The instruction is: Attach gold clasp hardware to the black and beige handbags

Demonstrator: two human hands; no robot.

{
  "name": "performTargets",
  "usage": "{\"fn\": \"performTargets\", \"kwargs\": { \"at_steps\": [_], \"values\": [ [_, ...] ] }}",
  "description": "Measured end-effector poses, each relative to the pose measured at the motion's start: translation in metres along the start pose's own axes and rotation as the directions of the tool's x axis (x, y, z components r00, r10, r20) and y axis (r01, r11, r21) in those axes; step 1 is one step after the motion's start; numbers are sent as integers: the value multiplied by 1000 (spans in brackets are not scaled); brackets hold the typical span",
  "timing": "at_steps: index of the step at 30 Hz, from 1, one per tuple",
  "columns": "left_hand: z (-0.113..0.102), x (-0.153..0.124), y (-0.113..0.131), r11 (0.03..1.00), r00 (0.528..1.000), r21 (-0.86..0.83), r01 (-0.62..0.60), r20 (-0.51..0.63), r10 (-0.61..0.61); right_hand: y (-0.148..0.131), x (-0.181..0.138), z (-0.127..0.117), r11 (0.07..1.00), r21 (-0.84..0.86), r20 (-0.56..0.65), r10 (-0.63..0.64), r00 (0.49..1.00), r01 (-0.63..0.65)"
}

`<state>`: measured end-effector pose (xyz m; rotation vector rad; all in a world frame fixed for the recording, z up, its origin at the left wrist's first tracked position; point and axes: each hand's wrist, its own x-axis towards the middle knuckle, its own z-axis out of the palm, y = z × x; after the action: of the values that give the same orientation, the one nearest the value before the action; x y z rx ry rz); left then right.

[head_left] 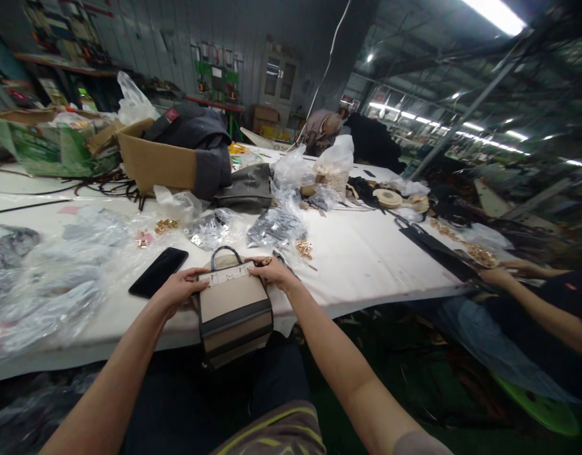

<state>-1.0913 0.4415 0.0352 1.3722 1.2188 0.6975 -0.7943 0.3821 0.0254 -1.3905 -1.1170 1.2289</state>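
A beige handbag with dark bands and a dark top handle rests at the table's front edge, its lower part over my lap. My left hand grips its upper left edge, thumb on the front and fingers bent over the top. On the upper right corner, my right hand is closed the same way, with a ring on one finger. Between the hands runs a pale strip with small marks along the bag's top. A black phone lies just left of the bag. Gold metal fittings are heaped beyond my right hand.
Clear plastic bags cover the table's left side. Behind stand a cardboard box with dark material and a green carton. At right, a co-worker's hands are at a dark strap. Another person bends over the far end.
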Motion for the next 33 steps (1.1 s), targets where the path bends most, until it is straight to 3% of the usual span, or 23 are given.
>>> {"fn": "performTargets", "kwargs": {
  "at_steps": [8,17,22,27,31,33],
  "values": [
    [3,3,12,995,999,100,-28,-30,31,4,4,-2,998,-31,-4,-58,998,58],
    [-2,0,17,996,996,22,88,32,-89,11,4,5,999,5,-58,-42,997,42],
    [-3,7,14,998,999,52,47,-10,-46,14,10,1,999,9,-46,-46,998,47],
    [0,8,17,964,994,256,-72,-58,89,22,11,1,993,11,-57,-117,992,118],
    [0,7,39,807,956,574,-137,-136,259,34,10,5,985,53,-78,-161,984,166],
    [1,9,53,743,944,648,-171,-107,311,38,10,8,979,71,-157,-178,971,191]
  ]
}}
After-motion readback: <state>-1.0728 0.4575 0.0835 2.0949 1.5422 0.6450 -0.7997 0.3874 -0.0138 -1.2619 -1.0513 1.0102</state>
